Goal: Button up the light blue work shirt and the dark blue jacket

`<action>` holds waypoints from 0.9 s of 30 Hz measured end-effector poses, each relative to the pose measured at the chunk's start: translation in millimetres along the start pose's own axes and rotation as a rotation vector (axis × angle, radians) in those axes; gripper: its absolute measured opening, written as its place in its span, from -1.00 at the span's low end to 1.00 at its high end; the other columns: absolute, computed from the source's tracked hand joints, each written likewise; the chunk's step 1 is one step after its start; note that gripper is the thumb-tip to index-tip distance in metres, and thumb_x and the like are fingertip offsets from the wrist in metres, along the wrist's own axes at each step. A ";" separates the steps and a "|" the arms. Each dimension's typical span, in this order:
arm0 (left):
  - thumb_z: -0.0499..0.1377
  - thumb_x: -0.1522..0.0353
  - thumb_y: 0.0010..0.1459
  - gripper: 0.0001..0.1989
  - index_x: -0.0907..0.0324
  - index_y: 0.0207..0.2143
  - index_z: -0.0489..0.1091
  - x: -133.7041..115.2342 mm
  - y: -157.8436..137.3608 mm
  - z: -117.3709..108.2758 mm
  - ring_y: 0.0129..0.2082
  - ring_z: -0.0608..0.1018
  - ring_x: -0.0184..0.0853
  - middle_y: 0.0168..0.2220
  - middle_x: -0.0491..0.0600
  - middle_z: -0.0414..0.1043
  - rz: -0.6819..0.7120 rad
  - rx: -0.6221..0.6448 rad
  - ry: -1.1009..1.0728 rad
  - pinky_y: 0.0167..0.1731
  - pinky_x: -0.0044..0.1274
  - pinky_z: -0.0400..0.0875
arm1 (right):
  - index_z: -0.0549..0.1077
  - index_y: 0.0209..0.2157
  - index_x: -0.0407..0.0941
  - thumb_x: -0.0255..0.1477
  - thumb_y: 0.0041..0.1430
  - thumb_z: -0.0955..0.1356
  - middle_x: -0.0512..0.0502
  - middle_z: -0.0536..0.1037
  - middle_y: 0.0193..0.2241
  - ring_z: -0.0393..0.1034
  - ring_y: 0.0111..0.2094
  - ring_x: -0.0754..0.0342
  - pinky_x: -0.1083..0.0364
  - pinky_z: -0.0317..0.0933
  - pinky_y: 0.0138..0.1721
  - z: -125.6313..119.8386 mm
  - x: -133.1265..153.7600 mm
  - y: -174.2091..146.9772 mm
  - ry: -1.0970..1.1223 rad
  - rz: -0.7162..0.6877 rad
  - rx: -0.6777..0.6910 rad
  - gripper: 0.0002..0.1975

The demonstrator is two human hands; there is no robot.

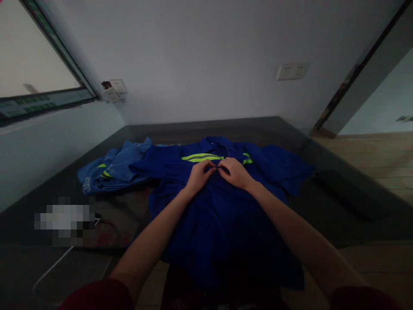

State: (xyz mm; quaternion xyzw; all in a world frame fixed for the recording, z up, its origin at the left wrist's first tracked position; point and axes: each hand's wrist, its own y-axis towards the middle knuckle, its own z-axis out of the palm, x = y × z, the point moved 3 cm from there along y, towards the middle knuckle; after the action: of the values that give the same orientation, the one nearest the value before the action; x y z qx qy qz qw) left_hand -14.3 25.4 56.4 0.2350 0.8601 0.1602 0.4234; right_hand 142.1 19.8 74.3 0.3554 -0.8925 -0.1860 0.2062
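A dark blue short-sleeved shirt with yellow-green stripes lies spread over the table, collar at the far side, its lower part hanging over the near edge. At the middle of its front, my left hand pinches the cloth between thumb and fingers. Right beside it, my right hand pinches the same front, the fingertips of both hands almost meeting. Whether a button sits between the fingers is too small to make out. Touching the shirt's left sleeve side is a lighter blue garment, bunched up, with yellow-green marks and pale lettering.
The dark glossy table stands against a pale wall. Wall sockets are at the right, and others at the left below a window. A long dark object lies on the right. A blurred patch covers something at left.
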 end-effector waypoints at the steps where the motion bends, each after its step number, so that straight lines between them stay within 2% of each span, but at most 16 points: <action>1: 0.14 0.40 0.15 -0.95 0.18 -0.34 0.38 -1.2 -1.2 -0.3 -0.27 0.50 -0.31 -0.31 -0.06 0.48 0.021 -0.009 0.048 -0.25 -0.53 0.34 | 0.41 -0.33 -0.16 -0.49 0.17 0.24 -0.14 0.51 -0.35 0.31 -0.28 -0.01 0.06 0.10 -0.19 -0.4 0.1 -0.1 0.011 0.001 -0.008 -0.88; 6: 0.09 0.34 0.20 -0.91 0.15 -0.28 0.34 -7.1 -5.8 -1.1 -0.27 0.48 -0.28 -0.29 -0.03 0.45 0.065 -0.024 0.210 -0.26 -0.51 0.31 | 0.41 -0.35 -0.16 -0.48 0.17 0.25 -0.15 0.50 -0.36 0.31 -0.28 -0.01 0.05 0.11 -0.19 -3.0 3.0 -0.3 0.061 0.000 -0.067 -0.88; 9: 0.08 0.31 0.21 -0.89 0.16 -0.27 0.31 -7.6 -3.6 -3.3 -0.33 0.47 -0.33 -0.32 -0.05 0.44 0.022 -0.050 0.122 -0.31 -0.55 0.29 | 0.41 -0.35 -0.16 -0.45 0.18 0.24 -0.14 0.49 -0.38 0.32 -0.29 0.00 0.07 0.13 -0.20 -4.7 -1.4 -0.3 0.067 0.048 -0.119 -0.86; 12: 0.05 0.29 0.23 -0.86 0.17 -0.24 0.30 -5.4 0.8 -6.7 -0.46 0.41 -0.40 -0.46 -0.13 0.37 -0.053 -0.066 -0.035 -0.42 -0.59 0.25 | 0.42 -0.36 -0.14 -0.41 0.20 0.23 -0.12 0.49 -0.40 0.34 -0.31 0.01 0.08 0.14 -0.23 -7.6 -15.7 -0.8 0.059 0.163 -0.170 -0.84; 15: 0.06 0.26 0.21 -0.82 0.19 -0.26 0.32 -4.5 4.1 -7.2 -0.54 0.36 -0.42 -0.55 -0.17 0.30 -0.101 0.039 -0.088 -0.50 -0.60 0.19 | 0.42 -0.39 -0.13 -0.40 0.18 0.23 -0.10 0.50 -0.41 0.38 -0.33 0.02 0.10 0.15 -0.25 -12.1 -32.7 -1.8 0.073 0.260 -0.223 -0.83; 18: 0.05 0.22 0.20 -0.77 0.19 -0.36 0.35 -8.8 3.9 -6.3 -0.55 0.35 -0.40 -0.58 -0.15 0.30 -0.088 0.190 -0.037 -0.52 -0.58 0.17 | 0.42 -0.43 -0.13 -0.40 0.14 0.25 -0.08 0.52 -0.44 0.40 -0.36 0.02 0.11 0.16 -0.28 -15.9 -43.7 -2.9 0.085 0.319 -0.258 -0.84; 22: 0.05 0.20 0.19 -0.72 0.18 -0.47 0.36 -19.5 -4.9 -9.2 -0.55 0.41 -0.35 -0.56 -0.09 0.37 -0.078 0.323 0.143 -0.53 -0.55 0.17 | 0.44 -0.44 -0.11 -0.38 0.12 0.27 -0.05 0.54 -0.45 0.42 -0.37 0.03 0.12 0.17 -0.30 -18.2 -49.2 -3.3 0.084 0.364 -0.262 -0.84; 27: 0.12 0.21 0.14 -0.75 0.16 -0.50 0.39 -28.8 -35.1 -16.8 -0.53 0.48 -0.25 -0.53 -0.01 0.43 -0.172 0.488 0.361 -0.52 -0.52 0.20 | 0.47 -0.43 -0.12 -0.40 0.11 0.27 -0.08 0.55 -0.43 0.43 -0.35 0.01 0.11 0.19 -0.29 -23.8 -58.1 -5.7 0.070 0.402 -0.309 -0.84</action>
State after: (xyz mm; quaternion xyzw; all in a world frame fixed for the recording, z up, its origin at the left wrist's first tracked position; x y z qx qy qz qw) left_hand -22.0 -20.9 68.5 0.2240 0.9511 -0.0484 0.2071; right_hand 195.7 52.8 78.0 0.1411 -0.8986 -0.2631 0.3217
